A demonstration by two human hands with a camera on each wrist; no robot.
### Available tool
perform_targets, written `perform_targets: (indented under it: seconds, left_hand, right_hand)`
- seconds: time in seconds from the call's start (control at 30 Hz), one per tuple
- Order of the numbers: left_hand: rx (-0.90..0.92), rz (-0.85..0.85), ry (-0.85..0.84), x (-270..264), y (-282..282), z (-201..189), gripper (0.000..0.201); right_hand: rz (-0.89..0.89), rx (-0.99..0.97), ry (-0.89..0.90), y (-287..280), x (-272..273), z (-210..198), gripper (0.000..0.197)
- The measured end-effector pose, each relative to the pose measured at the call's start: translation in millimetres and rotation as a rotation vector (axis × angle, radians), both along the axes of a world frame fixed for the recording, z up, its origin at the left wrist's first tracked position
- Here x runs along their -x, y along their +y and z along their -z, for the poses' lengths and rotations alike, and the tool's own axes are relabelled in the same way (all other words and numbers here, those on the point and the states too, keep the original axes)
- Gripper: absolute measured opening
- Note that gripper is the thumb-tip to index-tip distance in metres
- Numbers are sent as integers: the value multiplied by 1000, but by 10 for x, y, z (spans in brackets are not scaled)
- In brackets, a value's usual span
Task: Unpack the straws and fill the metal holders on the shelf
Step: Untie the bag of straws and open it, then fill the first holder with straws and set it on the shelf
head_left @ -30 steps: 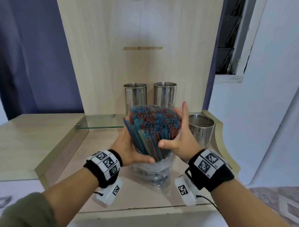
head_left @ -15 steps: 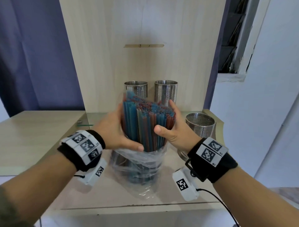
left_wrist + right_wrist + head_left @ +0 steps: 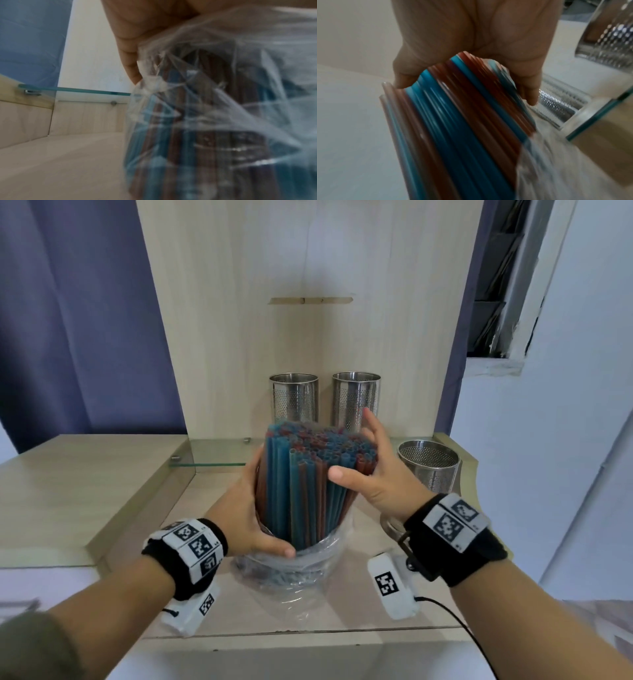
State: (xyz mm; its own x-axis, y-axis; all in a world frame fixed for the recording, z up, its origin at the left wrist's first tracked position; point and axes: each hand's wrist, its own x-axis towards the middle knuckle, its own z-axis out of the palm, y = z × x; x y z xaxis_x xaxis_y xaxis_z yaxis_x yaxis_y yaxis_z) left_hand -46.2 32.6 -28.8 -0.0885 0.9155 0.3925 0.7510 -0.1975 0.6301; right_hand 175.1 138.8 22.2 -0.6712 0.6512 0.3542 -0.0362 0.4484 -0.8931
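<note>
A thick bundle of blue and red straws (image 3: 310, 484) (image 3: 462, 121) stands upright on the wooden shelf (image 3: 212, 604), its lower half inside a clear plastic bag (image 3: 291, 570) (image 3: 223, 108) pushed down around it. My left hand (image 3: 250, 515) (image 3: 145, 33) grips the bundle's left side at the bag's rim. My right hand (image 3: 373, 477) (image 3: 479, 47) grips the upper right of the bundle, thumb in front, fingers behind. Two tall perforated metal holders (image 3: 294, 398) (image 3: 356, 398) stand behind; a shorter one (image 3: 430, 465) stands at the right.
A glass shelf (image 3: 212, 455) (image 3: 73, 90) juts out at the left behind the straws. A raised wooden counter (image 3: 68, 474) lies to the left. A wooden back panel (image 3: 308, 285) rises behind the holders, a purple curtain (image 3: 68, 320) left, a white wall (image 3: 565, 422) right.
The straw bundle has been stood more upright and stands further out of the bag. My left hand slid down to the bag's rim; my right hand stays on the upper right.
</note>
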Motion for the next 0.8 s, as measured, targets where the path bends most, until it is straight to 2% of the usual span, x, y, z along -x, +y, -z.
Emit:
perform_targets:
  seconds: [0.07,0.17,0.3,0.47,0.57,0.6,0.63,0.7,0.73,0.8]
  left_hand:
    - [-9,-37,37,-19,13,9,153]
    - [8,-164,124,21,24,-23,154]
    - [76,-234,247,114,17,-202,146]
    - [278,-309,539,172,-44,-527,150]
    - [378,-328,671,137,3,-598,150]
    - [406,-326,691,120,35,-586,150]
    - [425,-316,703,92,70,-565,150]
    - [438,-290,729,26,136,-498,148]
    - [435,-279,749,-6,169,-463,146]
    - [424,-265,788,-64,213,-405,144]
  right_hand:
    - [13,-20,16,14,-89,-15,123]
    - [136,-138,11,33,-144,37,121]
    - [207,-187,-35,14,-160,100,94]
    - [157,-91,-272,128,-141,331,77]
    - [217,-177,-429,151,-172,388,50]
    - [248,-208,-500,151,-192,387,48]
    - [276,-241,-589,152,-220,377,53]
    - [311,-302,-756,138,-288,319,75]
    - [312,-329,-798,140,-337,279,85]
    - [306,-404,-756,139,-453,183,94]
